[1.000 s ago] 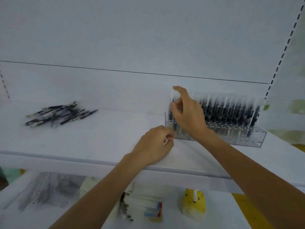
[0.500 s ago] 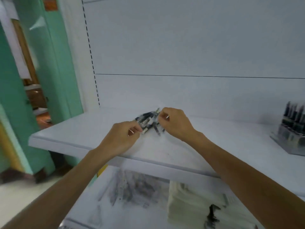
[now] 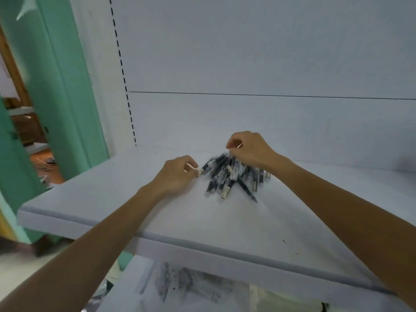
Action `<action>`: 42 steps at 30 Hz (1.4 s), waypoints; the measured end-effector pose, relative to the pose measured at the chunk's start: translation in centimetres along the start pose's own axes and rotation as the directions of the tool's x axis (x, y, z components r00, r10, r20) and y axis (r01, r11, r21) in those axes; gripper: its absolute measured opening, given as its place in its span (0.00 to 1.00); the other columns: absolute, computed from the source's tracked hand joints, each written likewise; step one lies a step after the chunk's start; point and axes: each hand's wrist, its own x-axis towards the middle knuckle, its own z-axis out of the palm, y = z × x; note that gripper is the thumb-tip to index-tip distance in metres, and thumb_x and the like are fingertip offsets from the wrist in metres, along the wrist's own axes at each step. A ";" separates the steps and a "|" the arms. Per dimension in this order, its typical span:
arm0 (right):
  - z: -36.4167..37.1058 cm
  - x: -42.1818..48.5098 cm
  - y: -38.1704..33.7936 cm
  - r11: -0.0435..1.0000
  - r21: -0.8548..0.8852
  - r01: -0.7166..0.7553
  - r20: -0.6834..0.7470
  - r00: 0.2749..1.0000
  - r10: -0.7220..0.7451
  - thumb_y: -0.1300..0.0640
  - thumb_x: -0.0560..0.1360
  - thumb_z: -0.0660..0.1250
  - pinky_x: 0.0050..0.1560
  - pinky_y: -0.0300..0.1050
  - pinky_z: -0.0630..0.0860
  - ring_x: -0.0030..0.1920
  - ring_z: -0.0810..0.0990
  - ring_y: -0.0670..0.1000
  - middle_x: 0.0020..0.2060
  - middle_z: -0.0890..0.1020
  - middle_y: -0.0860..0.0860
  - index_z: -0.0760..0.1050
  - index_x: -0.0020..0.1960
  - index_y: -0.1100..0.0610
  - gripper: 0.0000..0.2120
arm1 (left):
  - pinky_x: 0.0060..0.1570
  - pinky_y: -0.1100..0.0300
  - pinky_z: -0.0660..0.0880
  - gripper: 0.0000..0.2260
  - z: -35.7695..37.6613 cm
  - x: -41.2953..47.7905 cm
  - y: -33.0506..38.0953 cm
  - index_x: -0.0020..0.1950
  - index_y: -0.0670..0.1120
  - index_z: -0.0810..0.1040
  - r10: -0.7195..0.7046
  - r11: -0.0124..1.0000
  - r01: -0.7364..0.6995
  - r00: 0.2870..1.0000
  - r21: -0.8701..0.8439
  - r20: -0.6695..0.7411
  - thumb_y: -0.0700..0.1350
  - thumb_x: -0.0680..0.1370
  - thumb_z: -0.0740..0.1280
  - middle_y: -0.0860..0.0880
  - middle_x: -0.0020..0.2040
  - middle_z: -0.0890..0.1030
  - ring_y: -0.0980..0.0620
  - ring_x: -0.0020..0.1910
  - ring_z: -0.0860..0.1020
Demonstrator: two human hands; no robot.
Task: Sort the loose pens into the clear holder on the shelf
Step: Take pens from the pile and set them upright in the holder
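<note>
Pens (image 3: 229,176) piled on shelf (image 3: 108,199); left hand (image 3: 177,175) pinches one, right hand (image 3: 248,149) pinches another.

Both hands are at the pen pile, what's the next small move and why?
Probably lift a few pens clear with the right hand: its fingers curl round the far end of the pile, which fans out from them. The left hand pinches one pen at the pile's left edge, and the rest lie loose on the shelf.

Shop: slotted display shelf (image 3: 94,206), stocked pens (image 3: 229,176).
</note>
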 end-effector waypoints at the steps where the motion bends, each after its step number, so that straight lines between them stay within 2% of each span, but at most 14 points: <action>1: 0.3 0.9 0.1 1.000 -0.023 -0.003 0.011 1.000 0.004 0.65 0.75 0.61 0.37 0.30 0.68 0.45 0.75 0.48 0.48 0.79 0.52 0.78 0.51 0.58 0.09 | 0.41 0.64 0.67 0.07 0.1 0.9 -0.2 0.54 0.49 0.75 -0.019 1.000 0.019 1.000 -0.011 0.016 0.48 0.78 0.63 0.51 0.51 0.77 0.52 0.47 0.76; 5: 2.2 3.4 -0.3 0.993 -0.117 0.020 0.071 0.997 -0.012 0.65 0.75 0.59 0.48 0.40 0.71 0.50 0.76 0.51 0.53 0.80 0.53 0.78 0.56 0.58 0.13 | 0.35 0.67 0.66 0.10 0.4 3.7 -0.7 0.56 0.47 0.73 -0.025 1.000 0.026 0.996 -0.011 0.091 0.49 0.77 0.64 0.53 0.45 0.77 0.60 0.39 0.74; 8: 3.8 4.5 0.0 0.969 -0.239 0.068 0.182 0.983 -0.024 0.64 0.76 0.57 0.53 0.41 0.72 0.55 0.77 0.52 0.56 0.80 0.53 0.79 0.56 0.57 0.15 | 0.38 0.64 0.70 0.12 0.7 5.2 -1.1 0.56 0.47 0.73 0.006 1.000 -0.010 0.992 0.027 0.122 0.50 0.76 0.66 0.53 0.43 0.79 0.60 0.38 0.76; 11: 4.4 5.1 0.2 0.959 -0.278 0.053 0.195 0.981 0.002 0.63 0.75 0.57 0.50 0.43 0.74 0.50 0.78 0.51 0.51 0.83 0.52 0.81 0.48 0.57 0.14 | 0.47 0.57 0.75 0.13 0.8 6.2 -1.3 0.56 0.47 0.73 0.014 0.997 -0.025 0.988 0.068 0.154 0.50 0.74 0.67 0.51 0.45 0.81 0.54 0.42 0.78; 15: 4.2 4.8 -0.1 0.959 -0.280 0.036 0.180 0.984 0.015 0.62 0.76 0.58 0.48 0.42 0.73 0.48 0.78 0.51 0.48 0.83 0.52 0.82 0.47 0.58 0.13 | 0.52 0.52 0.76 0.15 0.9 7.2 -1.2 0.57 0.45 0.74 0.031 0.986 -0.061 0.981 0.152 0.191 0.51 0.74 0.66 0.48 0.48 0.82 0.49 0.48 0.79; 18: 3.9 4.4 -0.3 0.962 -0.274 0.019 0.187 0.982 0.034 0.62 0.75 0.60 0.50 0.43 0.74 0.49 0.79 0.51 0.48 0.83 0.52 0.82 0.48 0.57 0.12 | 0.48 0.53 0.75 0.13 0.7 7.6 -1.0 0.51 0.40 0.78 0.051 0.984 -0.086 0.975 0.157 0.214 0.49 0.74 0.67 0.44 0.47 0.83 0.46 0.46 0.79; 22: 3.5 3.8 -0.8 0.971 -0.238 -0.003 0.186 0.981 0.049 0.62 0.74 0.62 0.48 0.39 0.73 0.48 0.78 0.49 0.48 0.83 0.50 0.82 0.47 0.56 0.10 | 0.39 0.57 0.71 0.11 0.1 8.0 -1.4 0.47 0.39 0.81 0.036 0.982 -0.076 0.973 0.173 0.227 0.46 0.75 0.65 0.41 0.46 0.81 0.48 0.39 0.75; 26: 3.6 3.4 -1.4 0.978 -0.204 -0.039 0.187 0.979 0.078 0.61 0.74 0.63 0.48 0.38 0.73 0.48 0.79 0.48 0.47 0.83 0.50 0.82 0.45 0.56 0.09 | 0.40 0.58 0.70 0.08 -1.0 7.4 -2.2 0.47 0.39 0.80 0.026 0.983 -0.075 0.960 0.165 0.279 0.44 0.73 0.67 0.41 0.42 0.81 0.46 0.41 0.78; 29: 3.5 3.3 -1.7 0.982 -0.171 -0.076 0.207 0.972 0.111 0.62 0.74 0.62 0.49 0.40 0.75 0.48 0.80 0.49 0.45 0.83 0.50 0.82 0.45 0.58 0.10 | 0.39 0.59 0.70 0.11 -1.5 6.9 -2.7 0.50 0.38 0.80 0.020 0.983 -0.073 0.954 0.170 0.299 0.44 0.73 0.66 0.41 0.44 0.82 0.44 0.45 0.80; 33: 4.1 3.7 -1.9 0.985 -0.136 -0.109 0.166 0.977 0.131 0.62 0.75 0.61 0.45 0.34 0.73 0.46 0.79 0.48 0.43 0.82 0.49 0.79 0.48 0.56 0.08 | 0.40 0.59 0.70 0.14 -1.4 6.7 -2.8 0.47 0.41 0.76 0.052 0.981 -0.097 0.965 0.166 0.258 0.53 0.75 0.66 0.45 0.45 0.79 0.47 0.43 0.77; 35: 4.6 4.1 -1.9 0.984 -0.128 -0.123 0.102 0.985 0.136 0.62 0.75 0.61 0.45 0.37 0.74 0.47 0.79 0.49 0.43 0.80 0.49 0.78 0.52 0.56 0.09 | 0.46 0.56 0.73 0.17 -1.0 6.7 -2.6 0.51 0.42 0.73 0.066 0.984 -0.107 0.963 0.146 0.263 0.55 0.73 0.68 0.47 0.48 0.78 0.47 0.45 0.78; 37: 5.1 4.5 -1.9 0.980 -0.142 -0.140 0.045 0.988 0.147 0.62 0.75 0.61 0.49 0.43 0.75 0.48 0.79 0.51 0.45 0.79 0.50 0.77 0.53 0.58 0.09 | 0.49 0.53 0.74 0.20 -0.6 6.9 -2.3 0.56 0.43 0.71 0.074 0.981 -0.120 0.957 0.150 0.281 0.55 0.72 0.69 0.46 0.51 0.78 0.47 0.49 0.77; 39: 5.6 5.2 -1.8 0.971 -0.183 -0.155 0.034 0.986 0.164 0.61 0.75 0.61 0.52 0.46 0.76 0.50 0.78 0.52 0.48 0.80 0.52 0.77 0.54 0.58 0.10 | 0.46 0.55 0.73 0.19 -0.5 6.9 -1.9 0.57 0.42 0.71 0.080 0.973 -0.139 0.952 0.184 0.297 0.53 0.73 0.68 0.47 0.51 0.77 0.48 0.50 0.76; 42: 6.4 6.2 -1.7 0.914 -0.349 -0.209 0.034 0.972 0.235 0.58 0.76 0.61 0.47 0.46 0.76 0.49 0.79 0.53 0.49 0.81 0.52 0.77 0.51 0.58 0.08 | 0.34 0.61 0.67 0.11 -0.7 7.1 -1.7 0.44 0.42 0.70 0.065 0.942 -0.163 0.945 0.292 0.319 0.50 0.75 0.64 0.49 0.40 0.71 0.49 0.42 0.72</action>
